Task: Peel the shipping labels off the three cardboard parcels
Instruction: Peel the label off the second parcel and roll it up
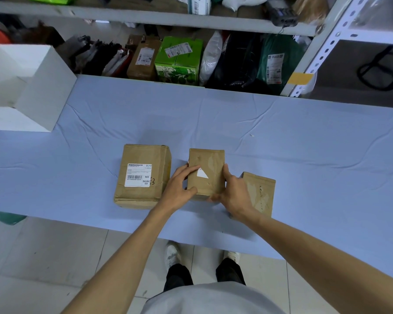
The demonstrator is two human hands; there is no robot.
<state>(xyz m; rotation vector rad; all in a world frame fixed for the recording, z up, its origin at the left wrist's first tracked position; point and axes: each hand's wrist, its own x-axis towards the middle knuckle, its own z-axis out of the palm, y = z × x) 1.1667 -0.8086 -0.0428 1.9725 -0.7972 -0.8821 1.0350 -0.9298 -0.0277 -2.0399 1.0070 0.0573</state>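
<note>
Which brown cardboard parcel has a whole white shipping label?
The leftmost brown cardboard parcel: its white barcode label is intact. The middle parcel has only a triangular scrap; the right parcel shows none.

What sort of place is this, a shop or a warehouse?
Probably a parcel depot or stockroom: metal shelving crammed with labelled packages such as the green box, and three cardboard parcels on a cloth-covered table, the middle parcel held by the left hand and right hand.
</note>
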